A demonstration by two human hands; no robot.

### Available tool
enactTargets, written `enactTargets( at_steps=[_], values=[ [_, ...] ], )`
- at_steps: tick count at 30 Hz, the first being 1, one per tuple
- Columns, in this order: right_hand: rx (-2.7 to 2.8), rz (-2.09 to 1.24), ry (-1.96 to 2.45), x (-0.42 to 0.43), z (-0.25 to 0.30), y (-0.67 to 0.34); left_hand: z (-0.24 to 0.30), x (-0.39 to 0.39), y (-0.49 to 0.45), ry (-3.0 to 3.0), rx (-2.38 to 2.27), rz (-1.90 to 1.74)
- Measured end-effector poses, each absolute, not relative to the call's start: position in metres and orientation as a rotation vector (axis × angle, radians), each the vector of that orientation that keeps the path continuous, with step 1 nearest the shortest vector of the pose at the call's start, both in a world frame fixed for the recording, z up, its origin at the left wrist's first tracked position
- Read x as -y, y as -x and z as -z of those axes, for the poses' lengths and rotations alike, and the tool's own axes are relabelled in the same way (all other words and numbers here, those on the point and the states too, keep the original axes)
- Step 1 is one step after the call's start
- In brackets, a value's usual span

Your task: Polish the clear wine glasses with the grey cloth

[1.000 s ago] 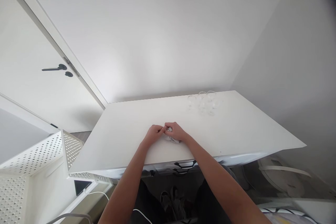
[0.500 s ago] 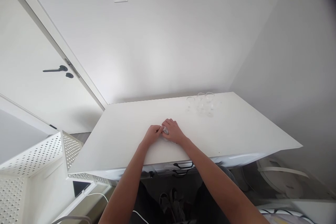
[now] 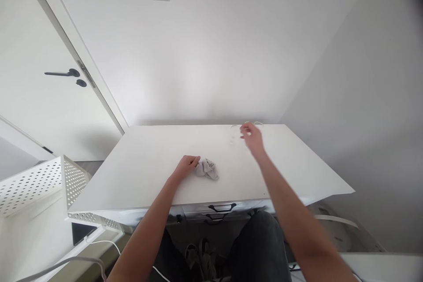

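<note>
A crumpled light grey cloth lies on the white cabinet top. My left hand is closed on the cloth's left edge, thumb towards it. Farther back and to the right, my right hand is at a small group of clear drinking glasses, partly covering them. Its fingers are curved with a gap to the thumb, slightly blurred, and no object shows between them.
Black handles stick out from the drawer front below the top. A perforated white rack stands at the left, by a door with a black handle. The wall rises behind the cabinet.
My right hand has left the cloth and moved right and back to the glasses. The cloth, earlier mostly covered by both hands, now shows. My left hand stays beside it.
</note>
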State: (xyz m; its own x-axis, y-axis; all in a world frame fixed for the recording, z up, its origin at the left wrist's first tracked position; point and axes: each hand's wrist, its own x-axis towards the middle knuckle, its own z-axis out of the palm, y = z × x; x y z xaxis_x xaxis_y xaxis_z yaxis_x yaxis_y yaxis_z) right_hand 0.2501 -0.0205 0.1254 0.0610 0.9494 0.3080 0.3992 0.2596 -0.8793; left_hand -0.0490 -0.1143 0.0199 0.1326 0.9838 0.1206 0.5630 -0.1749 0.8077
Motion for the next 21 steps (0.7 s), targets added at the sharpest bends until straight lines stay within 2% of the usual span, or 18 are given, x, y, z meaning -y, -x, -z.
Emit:
enactTargets(
  at_steps=[5,7,21],
  values=[
    [1.429,-1.119,1.658,-0.030,-0.213,-0.329,-0.021,0.116,0.049,-1.820,-1.474,-0.905],
    [1.500,-1.122,1.808,-0.041,-0.228,-0.341,-0.021,0.116,0.050,-1.823,-1.477,-0.906],
    [1.692,-1.201,2.051,-0.078,-0.208,-0.332,-0.018,0.119,0.052,-1.714,-1.485,-0.916]
  ],
)
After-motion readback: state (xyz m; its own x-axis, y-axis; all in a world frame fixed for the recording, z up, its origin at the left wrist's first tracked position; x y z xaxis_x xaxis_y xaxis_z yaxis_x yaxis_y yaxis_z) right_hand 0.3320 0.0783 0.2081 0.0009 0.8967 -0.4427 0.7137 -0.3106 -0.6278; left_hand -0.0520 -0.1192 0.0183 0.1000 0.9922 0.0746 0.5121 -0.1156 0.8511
